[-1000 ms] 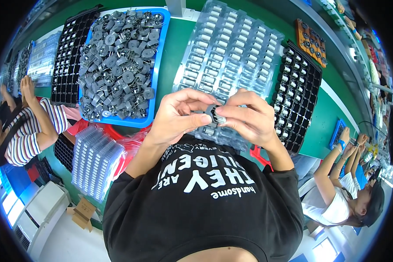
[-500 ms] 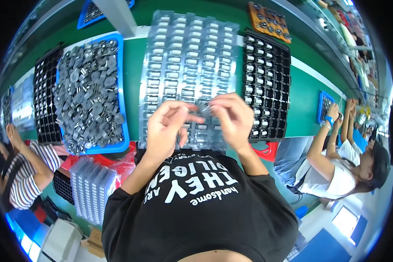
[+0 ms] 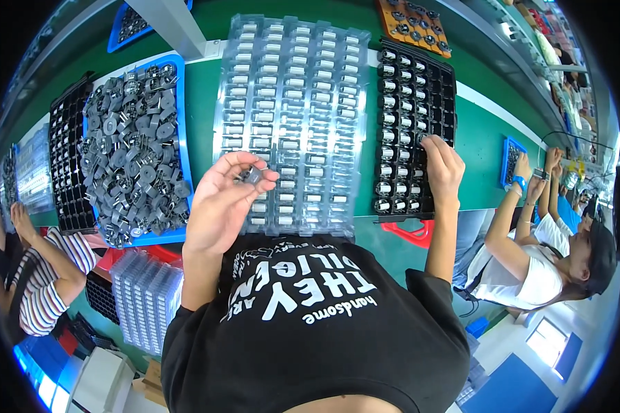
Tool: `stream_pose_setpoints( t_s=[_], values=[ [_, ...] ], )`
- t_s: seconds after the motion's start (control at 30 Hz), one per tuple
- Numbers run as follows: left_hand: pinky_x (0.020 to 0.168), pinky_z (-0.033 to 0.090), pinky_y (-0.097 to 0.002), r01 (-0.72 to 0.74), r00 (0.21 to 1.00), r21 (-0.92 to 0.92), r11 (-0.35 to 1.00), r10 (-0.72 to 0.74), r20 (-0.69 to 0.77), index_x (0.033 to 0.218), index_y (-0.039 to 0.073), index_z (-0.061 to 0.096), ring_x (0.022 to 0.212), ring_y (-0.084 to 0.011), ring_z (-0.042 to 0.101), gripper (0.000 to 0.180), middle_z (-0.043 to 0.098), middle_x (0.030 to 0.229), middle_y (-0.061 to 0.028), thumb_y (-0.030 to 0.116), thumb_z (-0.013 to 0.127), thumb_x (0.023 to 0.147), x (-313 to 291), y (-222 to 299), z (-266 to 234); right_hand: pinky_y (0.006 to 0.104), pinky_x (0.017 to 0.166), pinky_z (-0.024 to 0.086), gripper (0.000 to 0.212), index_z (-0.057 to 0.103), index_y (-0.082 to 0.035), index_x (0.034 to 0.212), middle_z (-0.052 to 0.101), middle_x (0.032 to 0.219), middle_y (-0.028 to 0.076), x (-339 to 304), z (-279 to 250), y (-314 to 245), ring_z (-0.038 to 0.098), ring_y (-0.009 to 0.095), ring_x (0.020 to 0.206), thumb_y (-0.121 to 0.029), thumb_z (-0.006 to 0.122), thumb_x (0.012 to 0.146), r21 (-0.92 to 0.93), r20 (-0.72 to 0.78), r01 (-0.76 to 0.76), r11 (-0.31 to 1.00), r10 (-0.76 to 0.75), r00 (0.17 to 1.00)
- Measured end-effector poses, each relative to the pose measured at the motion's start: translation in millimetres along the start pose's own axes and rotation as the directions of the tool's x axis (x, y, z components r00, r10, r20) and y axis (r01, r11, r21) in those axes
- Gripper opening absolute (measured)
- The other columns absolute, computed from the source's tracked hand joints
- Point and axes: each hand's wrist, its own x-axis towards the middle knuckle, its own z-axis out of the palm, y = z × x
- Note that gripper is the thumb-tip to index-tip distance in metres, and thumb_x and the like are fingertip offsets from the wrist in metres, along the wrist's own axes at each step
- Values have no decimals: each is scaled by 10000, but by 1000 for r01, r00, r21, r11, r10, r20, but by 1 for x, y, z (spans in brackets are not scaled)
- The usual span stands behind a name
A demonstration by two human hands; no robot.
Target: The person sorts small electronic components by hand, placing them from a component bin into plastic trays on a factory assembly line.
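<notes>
My left hand holds a small dark-grey part with thin metal pins between thumb and fingers, above the lower left of a clear plastic tray. That tray carries columns of small silver-white cylinders. To the right, my right hand reaches over a black compartment tray, its thumb and fingertips pinched at a pocket beside the filled columns. Whatever lies between those fingertips is hidden. Silver cylindrical pieces fill the left columns of the black tray.
On the left, a blue bin is heaped with grey round parts with pins. Another black tray stands beyond it. An orange board with parts lies at the far right. Co-workers sit at both sides; a red stool is below the edge.
My hands, close together over the clear tray before, are now apart. The right has moved right to the black tray; the left has shifted left, with the grey part now plainly seen in it.
</notes>
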Motion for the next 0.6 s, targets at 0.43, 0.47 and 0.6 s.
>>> stream_pose_setpoints(
  t_s=[0.43, 0.47, 0.6],
  values=[
    [832, 539, -321, -110, 993, 444, 889, 76, 94, 1230, -88, 574, 1006, -246, 666, 287, 630, 1212, -194, 14, 537, 965, -2, 1, -4, 306, 500, 425, 224, 745, -78, 989, 619, 1077, 82, 33, -18, -38, 453, 140, 552, 17, 723, 787, 252, 171, -162, 954, 121, 978],
    [832, 539, -321, -112, 993, 446, 888, 78, 94, 1230, -88, 574, 1006, -246, 666, 287, 630, 1212, -194, 14, 537, 965, -1, 0, -3, 298, 491, 425, 252, 746, -89, 992, 618, 1073, 78, 45, -16, -50, 467, 138, 555, 18, 728, 764, 330, 164, -69, 941, 15, 986],
    [823, 546, -328, -153, 983, 418, 895, 95, 155, 1271, -73, 535, 1028, -266, 668, 339, 634, 1191, -208, -7, 573, 940, -3, -4, -1, 275, 495, 446, 324, 734, -139, 1016, 611, 1040, 49, 95, -7, -101, 522, 133, 589, -15, 737, 717, 589, 161, 200, 783, -356, 920]
  ],
)
